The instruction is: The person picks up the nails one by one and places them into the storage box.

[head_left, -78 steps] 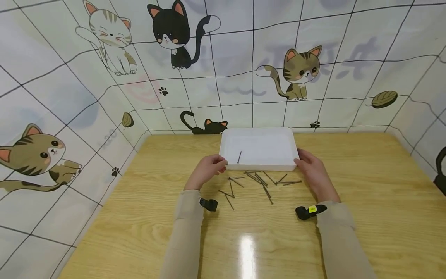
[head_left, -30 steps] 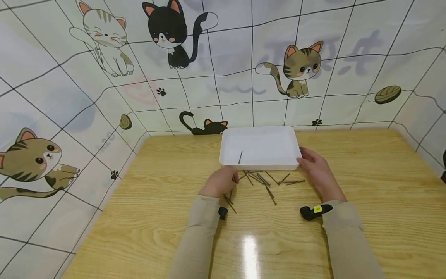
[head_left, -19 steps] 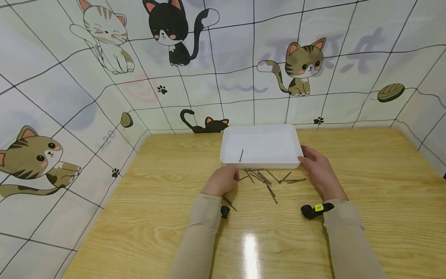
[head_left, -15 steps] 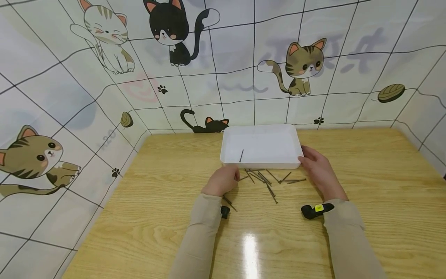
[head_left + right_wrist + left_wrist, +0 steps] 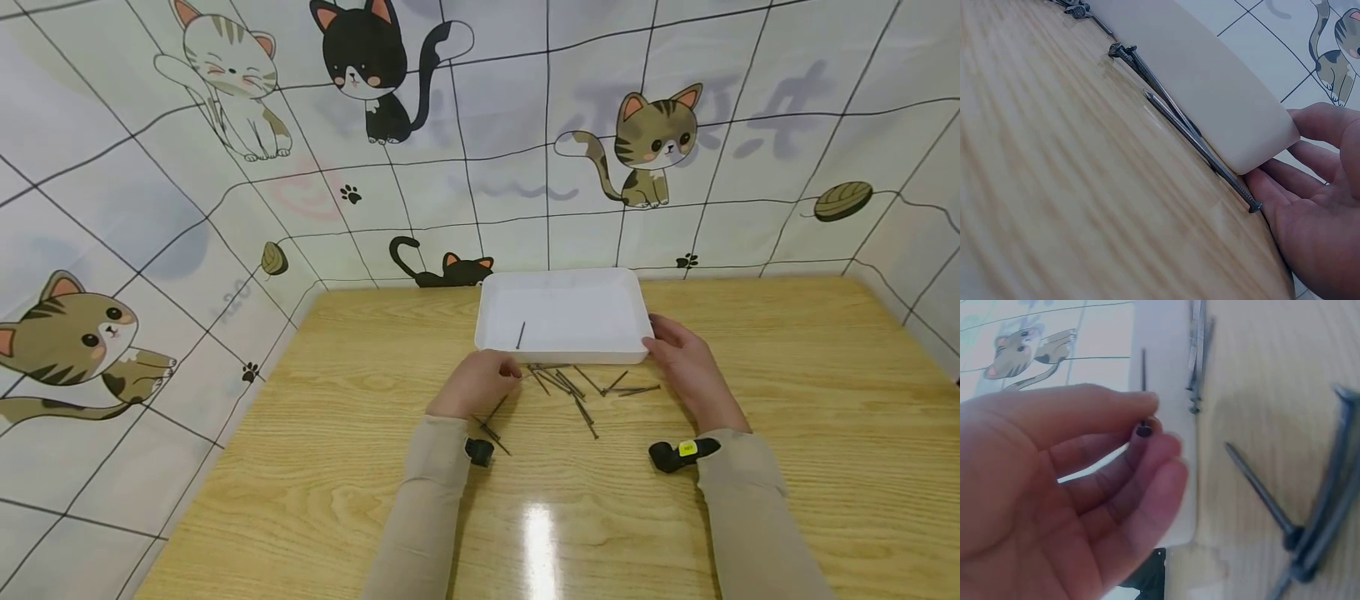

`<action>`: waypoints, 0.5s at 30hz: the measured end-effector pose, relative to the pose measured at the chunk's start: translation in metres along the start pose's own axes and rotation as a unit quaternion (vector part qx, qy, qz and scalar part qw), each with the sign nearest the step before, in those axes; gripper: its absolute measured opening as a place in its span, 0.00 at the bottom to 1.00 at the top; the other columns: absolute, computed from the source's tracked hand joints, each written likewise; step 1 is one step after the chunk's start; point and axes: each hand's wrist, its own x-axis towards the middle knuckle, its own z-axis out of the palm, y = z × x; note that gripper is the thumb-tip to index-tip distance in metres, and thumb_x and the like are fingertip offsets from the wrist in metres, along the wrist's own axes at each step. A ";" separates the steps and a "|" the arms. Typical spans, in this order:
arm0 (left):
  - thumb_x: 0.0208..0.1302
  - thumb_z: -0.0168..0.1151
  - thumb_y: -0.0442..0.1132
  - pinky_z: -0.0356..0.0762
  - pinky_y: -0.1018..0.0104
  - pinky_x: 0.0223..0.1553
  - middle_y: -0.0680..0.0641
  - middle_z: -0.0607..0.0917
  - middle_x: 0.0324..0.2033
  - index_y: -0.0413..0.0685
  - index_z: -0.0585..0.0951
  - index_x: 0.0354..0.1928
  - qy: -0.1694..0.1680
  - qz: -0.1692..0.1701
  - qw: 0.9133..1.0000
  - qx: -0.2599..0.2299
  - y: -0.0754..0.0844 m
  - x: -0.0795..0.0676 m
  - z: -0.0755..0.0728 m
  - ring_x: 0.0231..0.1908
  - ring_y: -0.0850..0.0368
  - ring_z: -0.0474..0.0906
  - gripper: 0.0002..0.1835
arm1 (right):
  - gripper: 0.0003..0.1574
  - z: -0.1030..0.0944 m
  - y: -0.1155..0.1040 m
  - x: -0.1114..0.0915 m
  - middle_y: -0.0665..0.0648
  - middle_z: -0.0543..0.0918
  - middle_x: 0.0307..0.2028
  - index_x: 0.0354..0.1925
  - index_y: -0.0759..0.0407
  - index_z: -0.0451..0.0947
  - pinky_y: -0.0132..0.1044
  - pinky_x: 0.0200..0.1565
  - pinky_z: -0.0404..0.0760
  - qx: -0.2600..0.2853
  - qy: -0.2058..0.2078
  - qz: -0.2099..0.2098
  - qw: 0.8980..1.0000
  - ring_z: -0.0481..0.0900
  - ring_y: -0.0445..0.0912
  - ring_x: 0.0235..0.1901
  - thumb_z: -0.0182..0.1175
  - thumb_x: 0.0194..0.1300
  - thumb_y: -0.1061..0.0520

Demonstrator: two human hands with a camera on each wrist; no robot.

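Observation:
In the left wrist view, my left hand point(image 5: 476, 385) pinches a dark nail point(image 5: 1144, 372) between thumb and fingers; the nail's head shows below the thumb. That hand is just in front of the near left part of a white tray point(image 5: 570, 357). One nail point(image 5: 521, 335) lies inside the tray, towards its left. At the tray's near right corner, my right hand point(image 5: 688, 367) holds the edge, thumb in front and fingers round the side. Several loose nails point(image 5: 568, 384) are scattered on the table before the tray, some crossing one another.
The wooden table point(image 5: 600, 517) ends at a wall covering point(image 5: 510, 192) printed with cats, close behind the tray. A few more nails point(image 5: 491, 432) lie beside my left wrist. Each wrist wears a small black camera point(image 5: 666, 456).
My left hand has left the tray's left corner, come down to the nails and taken one, now lifting it slightly. My right hand stays on the tray.

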 end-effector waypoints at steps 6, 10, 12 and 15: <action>0.63 0.57 0.46 0.75 0.66 0.40 0.54 0.82 0.36 0.55 0.80 0.38 -0.006 0.006 0.992 -0.122 0.001 0.009 -0.001 0.36 0.60 0.77 0.07 | 0.40 -0.004 -0.001 -0.001 0.59 0.54 0.69 0.71 0.55 0.49 0.47 0.65 0.57 -0.001 0.005 -0.005 1.000 0.55 0.51 0.67 0.51 0.67 0.47; 0.63 0.58 0.46 0.76 0.62 0.41 0.48 0.83 0.36 0.51 0.81 0.42 -0.020 0.002 0.973 -0.230 0.001 0.013 0.001 0.34 0.58 0.79 0.10 | 0.40 -0.002 -0.001 0.000 0.60 0.55 0.69 0.71 0.56 0.49 0.48 0.65 0.56 0.006 0.002 -0.008 1.000 0.55 0.51 0.67 0.52 0.67 0.47; 0.63 0.58 0.46 0.76 0.61 0.44 0.45 0.83 0.38 0.50 0.80 0.46 -0.020 0.002 0.962 -0.273 0.002 0.014 0.002 0.36 0.56 0.80 0.13 | 0.40 -0.001 0.000 -0.001 0.60 0.55 0.69 0.71 0.56 0.48 0.48 0.65 0.56 0.009 -0.001 -0.007 1.000 0.55 0.52 0.67 0.52 0.67 0.48; 0.63 0.58 0.43 0.75 0.61 0.46 0.43 0.83 0.39 0.53 0.78 0.51 -0.008 0.005 0.948 -0.317 0.004 0.016 0.003 0.39 0.53 0.80 0.15 | 0.41 -0.001 0.000 -0.002 0.61 0.55 0.69 0.71 0.54 0.47 0.49 0.65 0.56 0.001 0.003 -0.004 1.000 0.55 0.53 0.67 0.52 0.67 0.48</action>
